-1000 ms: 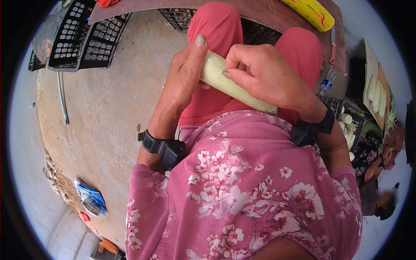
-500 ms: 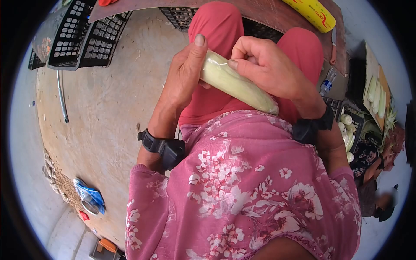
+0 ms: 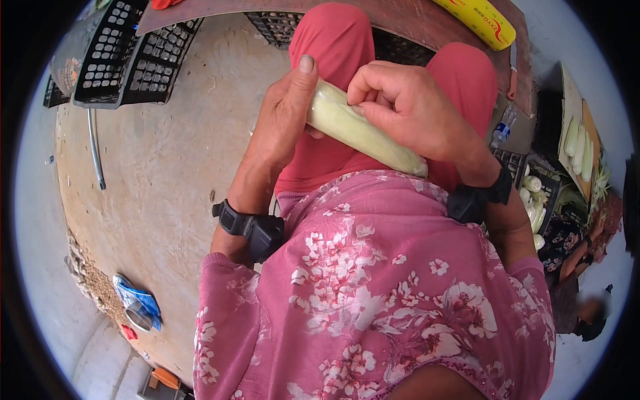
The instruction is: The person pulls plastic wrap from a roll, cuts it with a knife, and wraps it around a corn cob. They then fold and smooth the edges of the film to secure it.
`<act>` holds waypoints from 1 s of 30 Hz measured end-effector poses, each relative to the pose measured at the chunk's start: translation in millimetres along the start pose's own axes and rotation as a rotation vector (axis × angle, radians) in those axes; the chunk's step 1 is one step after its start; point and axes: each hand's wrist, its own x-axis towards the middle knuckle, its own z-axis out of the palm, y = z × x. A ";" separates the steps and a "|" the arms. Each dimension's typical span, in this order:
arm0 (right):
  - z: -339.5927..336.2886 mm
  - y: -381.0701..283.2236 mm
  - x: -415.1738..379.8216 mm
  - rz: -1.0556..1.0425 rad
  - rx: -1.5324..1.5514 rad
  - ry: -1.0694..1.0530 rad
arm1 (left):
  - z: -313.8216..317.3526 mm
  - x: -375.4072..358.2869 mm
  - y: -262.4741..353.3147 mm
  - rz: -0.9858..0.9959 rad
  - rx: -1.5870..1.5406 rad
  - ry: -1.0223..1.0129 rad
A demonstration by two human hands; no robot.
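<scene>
A long, pale green vegetable [image 3: 363,137], wrapped in clear plastic film, lies slantwise above my lap; its exact kind is not clear. My left hand [image 3: 290,107] is closed around its upper left end, thumb pointing up. On the vegetable's upper side, my right hand [image 3: 407,107] has thumb and forefinger pinched together at the film, with the other fingers curled. The film edge between those fingertips is too small to make out. The lower right end of the vegetable rests near my shirt.
Ahead is a brown tabletop [image 3: 407,23] with a yellow film roll [image 3: 477,23] and a knife [image 3: 513,70]. Black crates [image 3: 157,60] stand at left. On the right are a plastic bottle [image 3: 505,125], pale vegetables [image 3: 579,147] on a board, and another person's arm [image 3: 573,260].
My right hand has shifted slightly, its fingertips still pinched at the film. The left hand and the vegetable stay almost in place.
</scene>
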 end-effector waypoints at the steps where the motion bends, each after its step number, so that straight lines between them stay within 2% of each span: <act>1: 0.6 -0.2 0.4 -0.044 -0.031 0.008 | 0.2 0.1 0.2 -0.006 0.002 0.004; 20: 11.6 -7.3 -3.9 -0.158 -0.347 -0.056 | -1.8 -11.2 -3.9 -0.104 -0.017 0.068; 30: 14.6 3.9 1.9 -0.083 -0.109 -0.106 | -7.6 -14.2 -10.0 -0.113 -0.005 0.116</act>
